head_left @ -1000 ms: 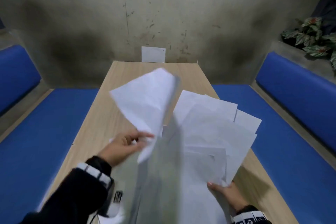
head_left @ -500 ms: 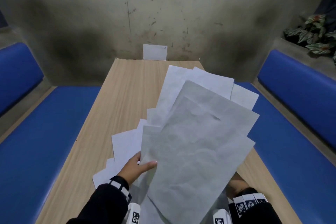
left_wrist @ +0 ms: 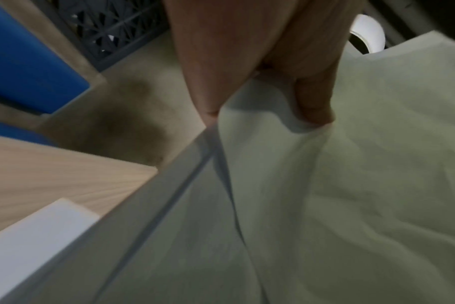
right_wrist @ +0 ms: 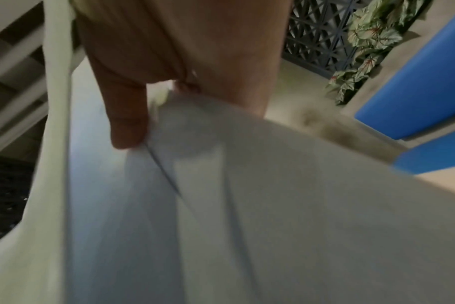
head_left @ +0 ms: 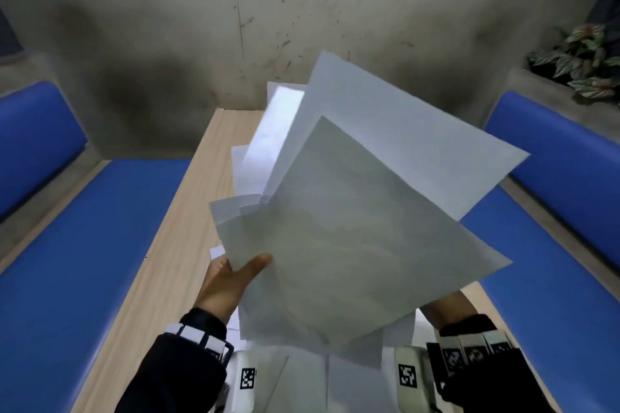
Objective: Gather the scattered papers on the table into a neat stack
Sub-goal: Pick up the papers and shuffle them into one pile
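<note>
The left hand (head_left: 231,282) and right hand (head_left: 446,307) pinch the fanned papers (head_left: 352,228) at opposite edges. That grip likely serves to square them.

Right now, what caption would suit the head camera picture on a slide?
Left hand and right hand hold a fanned bunch of paper sheets above a wooden table between blue benches.

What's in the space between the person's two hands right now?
Only the fanned sheets of paper, which the left hand and the right hand each grip, held over the table. The head view shows it.
</note>
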### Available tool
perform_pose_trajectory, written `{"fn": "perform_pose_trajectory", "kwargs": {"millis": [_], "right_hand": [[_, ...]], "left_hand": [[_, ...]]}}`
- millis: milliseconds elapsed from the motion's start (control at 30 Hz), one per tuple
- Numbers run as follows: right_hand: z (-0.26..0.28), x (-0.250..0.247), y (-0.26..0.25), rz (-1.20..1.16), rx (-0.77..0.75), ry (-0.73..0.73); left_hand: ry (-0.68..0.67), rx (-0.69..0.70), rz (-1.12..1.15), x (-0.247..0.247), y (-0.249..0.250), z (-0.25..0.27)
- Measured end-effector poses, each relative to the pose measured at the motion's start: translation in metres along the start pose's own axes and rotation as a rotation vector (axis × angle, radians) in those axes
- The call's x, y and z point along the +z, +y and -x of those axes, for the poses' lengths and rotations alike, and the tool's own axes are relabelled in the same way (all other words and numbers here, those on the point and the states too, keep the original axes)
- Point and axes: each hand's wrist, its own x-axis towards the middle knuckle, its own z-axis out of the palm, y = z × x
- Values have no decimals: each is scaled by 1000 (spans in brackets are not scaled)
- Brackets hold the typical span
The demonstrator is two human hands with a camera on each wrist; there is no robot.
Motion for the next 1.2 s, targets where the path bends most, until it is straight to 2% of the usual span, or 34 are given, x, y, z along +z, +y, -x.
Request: {"fn": "perform_pose_trajectory", "kwargs": {"millis": [33, 67, 100, 133, 167, 200, 267, 300, 400, 500, 633, 767, 900, 1067, 1200], "right_hand": [[0, 13, -12, 375, 4, 135], [7, 22, -7, 632, 145, 58], [11, 24, -1, 576, 349, 136], [17, 30, -3, 449, 439, 176], [25, 43, -8, 369, 515, 112], [32, 43, -5, 444, 560, 137], [35, 44, 4, 748, 653, 219], [34, 45, 6, 791, 673, 248], [36, 40, 14, 828, 620, 475], [41, 24, 12, 796, 641, 580], [43, 23, 9, 632, 777, 558], [41, 17, 17, 629, 760, 602], [42, 17, 7, 515, 764, 556], [42, 20, 8, 560, 839, 528], [36, 25, 9, 520, 754, 537]], "left_hand": [[31, -2, 7, -3, -5, 2], [59, -9, 10, -6, -10, 4], [83, -15, 12, -9, -15, 4], [106, -25, 24, -11, -20, 5], [116, -43, 39, -13, -25, 6], [122, -69, 50, -15, -30, 8], [102, -105, 49, -17, -35, 11], [64, -111, 49, -18, -37, 11], [-124, -158, 33, -23, -34, 13], [-281, -226, 93, -31, -25, 11], [-317, -257, 152, -33, -26, 7], [-342, -233, 12, -25, -25, 6], [-419, -208, 33, -29, -13, 6], [-482, -237, -82, -23, -10, 5], [-473, -195, -88, -22, -5, 2]]}}
